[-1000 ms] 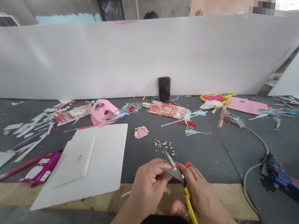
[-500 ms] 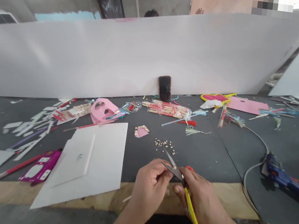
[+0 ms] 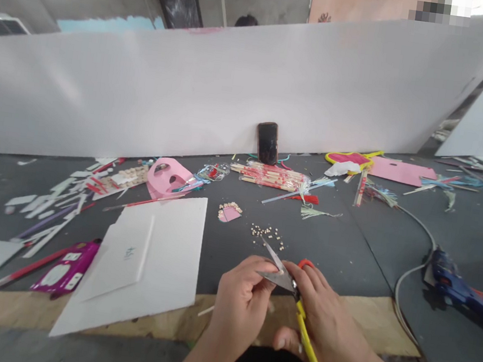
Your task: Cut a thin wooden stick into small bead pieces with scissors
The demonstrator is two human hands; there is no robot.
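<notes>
My right hand [image 3: 330,317] grips a pair of scissors [image 3: 307,338] with a yellow handle and a bit of red showing by the fingers. The blades are parted and point up and left, right at my left fingertips. My left hand [image 3: 241,300] is closed in a pinch near the lower blade. A thin pale stick [image 3: 205,311] pokes out on the left side of that hand; its other end is hidden by the fingers. Beyond the blades lie many tiny cut pieces [image 3: 268,234]. Left of them is a small pink shape [image 3: 230,213] edged with such bits.
White sheets [image 3: 169,254] lie at left beside a purple case [image 3: 66,268] and scattered strips. A phone [image 3: 267,142] leans on the white partition [image 3: 181,96], behind bundled sticks [image 3: 269,176]. A blue glue gun [image 3: 463,287] and its cable are at right.
The scissor blades have parted wider, and my right thumb has moved down, away from the fingers. My left hand keeps its pinch in nearly the same place.
</notes>
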